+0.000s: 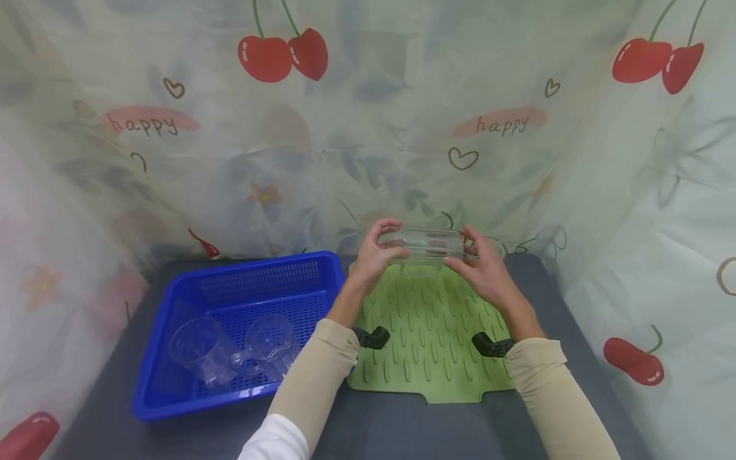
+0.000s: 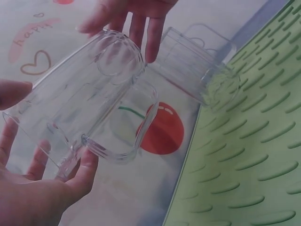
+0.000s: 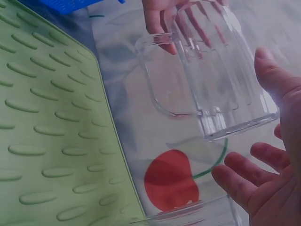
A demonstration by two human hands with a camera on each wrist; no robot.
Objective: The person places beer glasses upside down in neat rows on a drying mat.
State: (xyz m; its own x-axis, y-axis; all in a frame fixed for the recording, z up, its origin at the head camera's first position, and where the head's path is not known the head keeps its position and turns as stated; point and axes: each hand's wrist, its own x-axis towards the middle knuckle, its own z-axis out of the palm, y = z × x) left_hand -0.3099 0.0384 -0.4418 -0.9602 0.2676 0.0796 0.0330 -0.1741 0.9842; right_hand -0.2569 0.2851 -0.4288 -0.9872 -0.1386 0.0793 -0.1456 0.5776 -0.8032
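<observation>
A clear mug [image 1: 431,243] lies sideways in the air above the far part of the green mat, its handle pointing down. My left hand [image 1: 376,252] grips one end of it, thumb on one side and fingers on the other, as the left wrist view shows. At the other end is my right hand [image 1: 485,265], its fingers spread around the mug; in the right wrist view a gap shows between fingertips [image 3: 235,162] and glass. A second clear mug [image 2: 197,66] stands at the mat's far right edge, partly hidden by my right hand in the head view.
Left of the mat stands a blue plastic basket [image 1: 175,306] with clear glassware [image 1: 198,348] in it. The ribbed green mat [image 1: 425,358] lies on a dark grey table [image 1: 397,428]. A printed curtain [image 1: 368,128] hangs close behind and at both sides.
</observation>
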